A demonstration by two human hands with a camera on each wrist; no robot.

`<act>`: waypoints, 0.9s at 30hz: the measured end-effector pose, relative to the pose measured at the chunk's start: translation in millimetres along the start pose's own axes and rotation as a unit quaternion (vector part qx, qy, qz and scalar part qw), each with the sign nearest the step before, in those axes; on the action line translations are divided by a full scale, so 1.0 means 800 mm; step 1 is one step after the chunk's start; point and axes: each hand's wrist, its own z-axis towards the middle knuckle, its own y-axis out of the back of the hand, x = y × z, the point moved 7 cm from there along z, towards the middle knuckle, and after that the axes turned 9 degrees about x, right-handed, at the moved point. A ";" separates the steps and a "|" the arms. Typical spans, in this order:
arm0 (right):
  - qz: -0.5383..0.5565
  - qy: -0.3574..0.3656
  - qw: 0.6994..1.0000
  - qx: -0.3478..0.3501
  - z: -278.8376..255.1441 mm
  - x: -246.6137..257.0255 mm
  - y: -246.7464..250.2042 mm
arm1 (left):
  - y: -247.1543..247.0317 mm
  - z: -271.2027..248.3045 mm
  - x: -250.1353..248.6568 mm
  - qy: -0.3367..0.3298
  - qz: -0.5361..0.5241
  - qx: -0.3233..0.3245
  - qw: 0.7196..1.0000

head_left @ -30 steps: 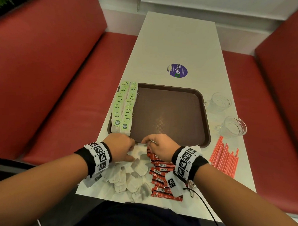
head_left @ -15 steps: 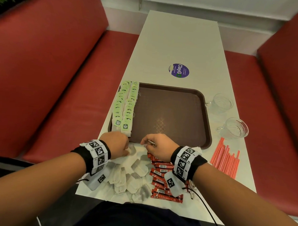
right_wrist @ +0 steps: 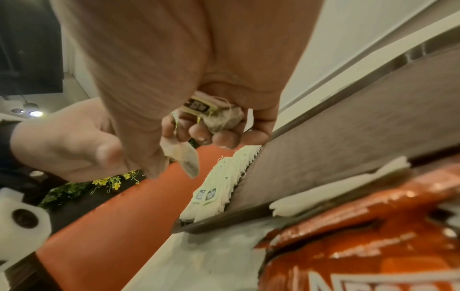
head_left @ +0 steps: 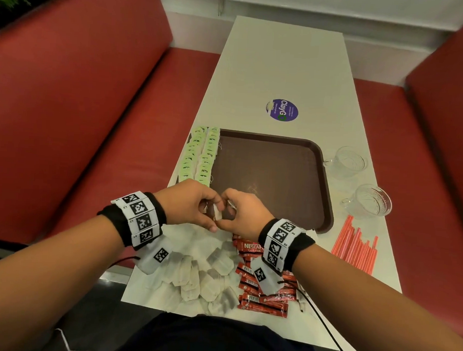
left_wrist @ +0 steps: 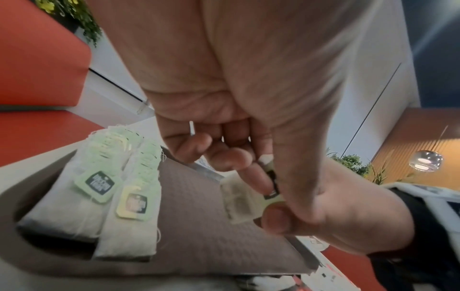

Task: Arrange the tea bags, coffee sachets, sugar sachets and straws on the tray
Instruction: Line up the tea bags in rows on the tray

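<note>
While two rows lie on it, the following is seen:
Tray: two rows of tea bags are laid along its left edge.
Table: loose tea bags, coffee sachets and straws are spread near the front; two glass cups are set right of the tray.
Left hand: raised over the tray's near edge, fingers curled, a tea bag is pinched.
Right hand: held against the left, fingers curled round a crumpled bag.

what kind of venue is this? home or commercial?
Probably commercial: a cafe or fast-food dining booth. Red padded bench seats flank a long white table bearing a round purple "ClayGo" sticker, and a brown plastic cafeteria tray lies on it.
</note>
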 end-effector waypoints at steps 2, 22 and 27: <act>0.004 0.012 1.000 -0.011 0.001 0.003 0.002 | 0.008 0.000 -0.001 -0.010 0.001 -0.027 1.000; 0.160 -0.071 0.983 -0.059 0.002 -0.031 0.008 | 0.010 0.021 0.081 0.142 0.059 -0.097 0.983; 0.183 -0.089 0.978 -0.038 -0.002 -0.037 0.002 | 0.011 0.028 0.096 0.185 0.111 -0.114 0.970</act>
